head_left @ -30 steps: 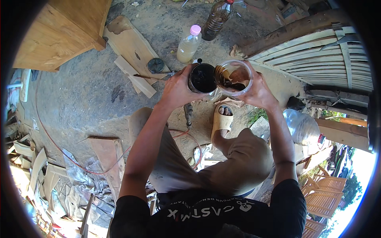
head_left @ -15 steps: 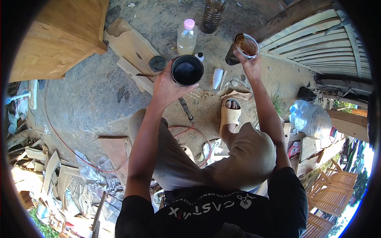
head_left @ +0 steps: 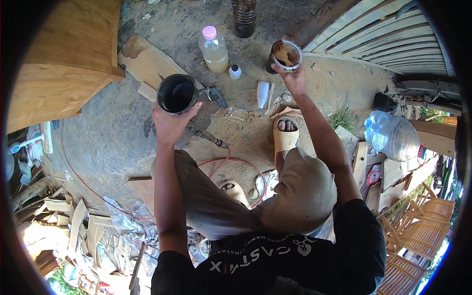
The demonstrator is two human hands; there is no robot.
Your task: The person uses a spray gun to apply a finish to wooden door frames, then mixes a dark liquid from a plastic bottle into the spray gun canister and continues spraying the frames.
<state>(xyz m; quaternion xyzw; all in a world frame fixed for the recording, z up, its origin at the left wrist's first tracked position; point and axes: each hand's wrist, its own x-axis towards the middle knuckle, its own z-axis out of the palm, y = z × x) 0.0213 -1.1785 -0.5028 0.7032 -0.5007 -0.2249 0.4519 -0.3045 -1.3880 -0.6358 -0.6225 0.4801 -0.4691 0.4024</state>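
My left hand (head_left: pixel 169 123) gripped a black can (head_left: pixel 177 93) from below, left of centre in the upper half of the frame, its mouth up and dark liquid showing inside. My right hand (head_left: pixel 294 78) closed on the rim of a clear jar (head_left: pixel 286 53) stained brown, at the upper middle, its base down near the dirt ground (head_left: pixel 118 142). Between the two stood a plastic bottle with a pink cap (head_left: pixel 214 50) holding pale liquid, a small white-capped bottle (head_left: pixel 235 72) just beside it, and a dark bottle (head_left: pixel 244 17) at the top edge. A white tube (head_left: pixel 263 93) lay on the ground near my sandalled foot (head_left: pixel 285 135), and a metal tool (head_left: pixel 216 96) lay just right of the can. As I judged it, the thing was to keep the can level so nothing slopped, and to seat the jar flat on firm dirt, clear of the two bottles, before loosening my fingers
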